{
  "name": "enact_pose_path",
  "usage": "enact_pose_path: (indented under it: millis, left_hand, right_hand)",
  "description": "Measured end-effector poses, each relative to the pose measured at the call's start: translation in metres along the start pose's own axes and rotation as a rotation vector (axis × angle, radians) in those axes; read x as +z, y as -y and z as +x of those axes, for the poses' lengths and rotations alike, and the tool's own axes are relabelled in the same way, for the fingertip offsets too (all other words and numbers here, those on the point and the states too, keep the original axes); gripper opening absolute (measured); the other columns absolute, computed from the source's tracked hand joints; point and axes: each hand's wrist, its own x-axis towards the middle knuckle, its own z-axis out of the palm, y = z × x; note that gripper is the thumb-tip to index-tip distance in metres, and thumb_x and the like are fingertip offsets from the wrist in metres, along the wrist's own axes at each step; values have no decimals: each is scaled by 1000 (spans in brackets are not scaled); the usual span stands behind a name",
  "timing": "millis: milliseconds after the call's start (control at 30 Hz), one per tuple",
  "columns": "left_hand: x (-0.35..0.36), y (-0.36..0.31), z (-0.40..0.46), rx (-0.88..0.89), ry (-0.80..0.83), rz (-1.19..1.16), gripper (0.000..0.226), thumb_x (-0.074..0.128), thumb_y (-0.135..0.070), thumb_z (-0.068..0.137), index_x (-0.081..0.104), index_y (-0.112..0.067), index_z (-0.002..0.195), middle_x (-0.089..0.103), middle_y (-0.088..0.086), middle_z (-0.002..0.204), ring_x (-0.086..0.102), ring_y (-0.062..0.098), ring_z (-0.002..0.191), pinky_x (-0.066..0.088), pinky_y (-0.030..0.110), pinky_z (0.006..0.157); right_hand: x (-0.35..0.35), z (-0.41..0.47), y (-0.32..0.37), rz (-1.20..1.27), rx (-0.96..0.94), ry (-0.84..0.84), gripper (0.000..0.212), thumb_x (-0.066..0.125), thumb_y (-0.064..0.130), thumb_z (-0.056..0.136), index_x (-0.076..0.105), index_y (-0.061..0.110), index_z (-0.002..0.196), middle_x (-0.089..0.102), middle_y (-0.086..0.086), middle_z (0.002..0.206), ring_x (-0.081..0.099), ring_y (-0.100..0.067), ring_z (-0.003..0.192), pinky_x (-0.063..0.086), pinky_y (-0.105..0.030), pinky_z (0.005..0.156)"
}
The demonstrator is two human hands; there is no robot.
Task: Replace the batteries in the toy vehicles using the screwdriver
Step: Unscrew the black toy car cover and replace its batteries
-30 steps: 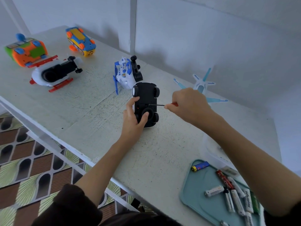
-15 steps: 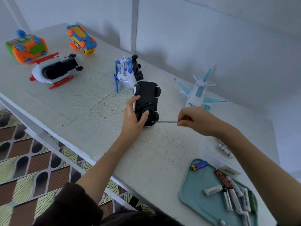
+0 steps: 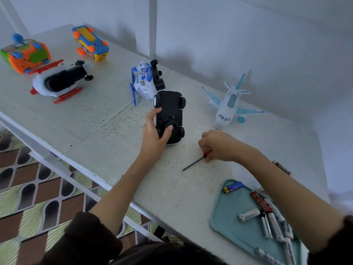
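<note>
Pinching the red-handled screwdriver [image 3: 198,160], the right hand [image 3: 219,146] holds its tip low over the bench [image 3: 95,131], at four o'clock from the car. Left hand [image 3: 154,134] grips the upturned black toy car [image 3: 170,113], thumb on its smooth plastic belly. Best keep that hold firm while setting the thin steel shaft aside, clear of the teal tray [image 3: 225,213] of cylindrical batteries [image 3: 248,215].

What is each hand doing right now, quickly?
Left hand: closed, holding the upturned black toy car.
Right hand: closed, holding the screwdriver low over the table.
</note>
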Motion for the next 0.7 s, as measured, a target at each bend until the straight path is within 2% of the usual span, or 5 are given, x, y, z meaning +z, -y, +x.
enact_pose_path:
  millis: [167, 367, 467, 533, 700]
  left_hand:
    - [-2, -8, -2, 8, 63, -9, 49, 56, -38, 83, 29, -60, 118, 47, 10, 126, 53, 30, 112, 49, 52, 93]
    - [-27, -23, 13, -17, 177, -63, 54, 53, -5, 95, 21, -33, 128, 52, 0, 98, 64, -5, 78, 50, 12, 68]
    - [-41, -34, 16, 14, 124, 18, 72, 64, -7, 89, 15, -27, 137, 52, 9, 104, 62, 0, 90, 53, 19, 79]
    - [-47, -36, 15, 43, 74, 97, 82, 71, -6, 82, 14, -20, 139, 52, 12, 107, 63, 14, 90, 52, 22, 77]
    - [-55, -34, 1, 99, -76, 258, 85, 79, -10, 74, 24, -11, 138, 46, 3, 106, 56, 15, 92, 48, 19, 78]
  right_hand:
    - [-6, -5, -4, 115, -2, -4, 26, 70, 26, 78, 60, 17, 100, 50, 3, 103, 45, -12, 91, 45, -28, 82]
    - [-45, 7, 20, 702, 103, -687, 32, 52, 25, 93, 51, 20, 124, 49, -4, 118, 54, -15, 90, 47, -25, 85]
    - [-61, 23, 32, 849, 91, -603, 42, 44, 39, 95, 38, 31, 136, 44, -2, 133, 50, -17, 115, 42, -36, 100]
    - [-69, 30, 38, 935, 35, -544, 42, 41, 44, 95, 40, 33, 135, 50, 2, 130, 54, -17, 114, 46, -37, 96]
    - [-71, 50, 46, 1144, 44, -368, 42, 42, 55, 90, 48, 30, 124, 55, 3, 127, 55, -16, 112, 49, -36, 93]
